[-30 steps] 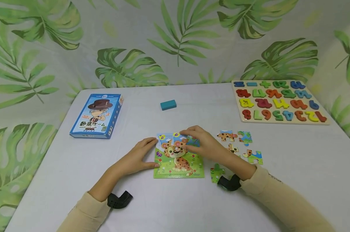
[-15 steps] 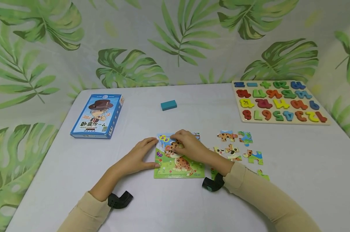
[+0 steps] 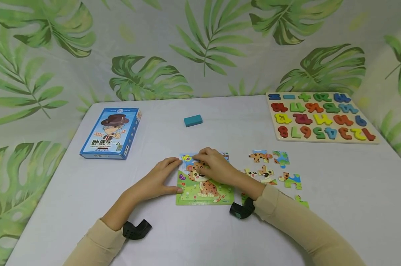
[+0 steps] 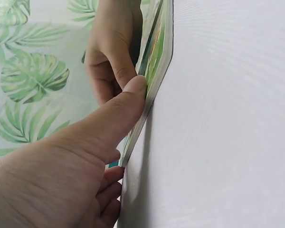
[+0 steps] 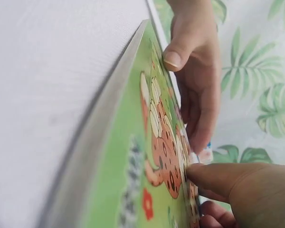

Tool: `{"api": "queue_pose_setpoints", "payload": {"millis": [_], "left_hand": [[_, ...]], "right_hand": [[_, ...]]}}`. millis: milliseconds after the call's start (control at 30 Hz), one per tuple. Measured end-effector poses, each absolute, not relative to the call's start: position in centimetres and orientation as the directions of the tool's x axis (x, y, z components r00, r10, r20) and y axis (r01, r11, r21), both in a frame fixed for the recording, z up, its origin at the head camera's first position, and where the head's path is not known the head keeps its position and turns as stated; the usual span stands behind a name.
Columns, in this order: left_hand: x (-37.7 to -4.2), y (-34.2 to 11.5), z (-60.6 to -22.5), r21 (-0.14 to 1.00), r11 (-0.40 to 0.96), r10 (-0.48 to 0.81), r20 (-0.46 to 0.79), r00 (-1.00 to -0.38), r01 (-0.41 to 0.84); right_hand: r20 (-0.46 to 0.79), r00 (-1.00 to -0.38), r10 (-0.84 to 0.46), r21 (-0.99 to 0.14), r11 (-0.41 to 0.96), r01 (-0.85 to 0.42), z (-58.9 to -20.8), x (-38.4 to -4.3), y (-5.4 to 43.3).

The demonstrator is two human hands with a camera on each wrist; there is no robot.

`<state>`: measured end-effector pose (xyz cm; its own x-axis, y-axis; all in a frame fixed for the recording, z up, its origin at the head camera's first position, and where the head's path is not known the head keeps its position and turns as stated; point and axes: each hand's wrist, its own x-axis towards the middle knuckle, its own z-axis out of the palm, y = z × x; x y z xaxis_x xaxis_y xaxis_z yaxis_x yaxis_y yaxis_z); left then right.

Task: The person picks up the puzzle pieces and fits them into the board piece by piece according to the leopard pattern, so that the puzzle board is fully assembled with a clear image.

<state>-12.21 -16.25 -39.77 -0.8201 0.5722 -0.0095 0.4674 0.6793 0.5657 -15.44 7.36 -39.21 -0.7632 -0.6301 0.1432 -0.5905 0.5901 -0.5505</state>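
The puzzle board [image 3: 205, 201] with a spotted cub picture lies on the white table. My left hand [image 3: 157, 180] holds it at the left edge, thumb near the lower part and fingers higher up. In the left wrist view the thumb's tip [image 4: 135, 84] presses on the rim. My right hand [image 3: 217, 166] reaches over the board and pinches a puzzle piece [image 3: 190, 167] with an ear on it at the upper left corner; the palm and fingers hide much of the board's upper part. The right wrist view shows the right fingertips down at the picture's surface.
Several loose puzzle pieces [image 3: 261, 156] lie right of the board, some behind the right forearm. A number board [image 3: 326, 139] stands back right. The blue game box [image 3: 108, 133] lies back left, and a teal block [image 3: 193, 120] sits behind the board.
My right hand has moved left across the board with the puzzle piece, now over the upper left corner. The piece has shifted slightly into line there. The left hand has stayed put.
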Motion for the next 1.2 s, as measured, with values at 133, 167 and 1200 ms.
{"api": "queue_pose_setpoints", "payload": {"millis": [133, 167, 1200], "left_hand": [[-12.4, -16.2, -39.6, 0.543, 0.686, 0.589, -0.022, -0.808, 0.485], [-12.4, -16.2, -39.6, 0.534, 0.689, 0.592, -0.026, -0.806, 0.489], [-12.8, -16.1, -39.6, 0.494, 0.711, 0.594, -0.043, -0.803, 0.5]], "right_hand": [[0.162, -0.759, -0.631, -0.534, 0.591, -0.605, -39.2, -15.6, 7.2], [0.165, -0.757, -0.632, -0.531, 0.59, -0.608, -39.2, -15.6, 7.1], [0.296, -0.9, -0.321, -0.726, 0.536, -0.43, -34.4, -13.9, 20.5]]}}
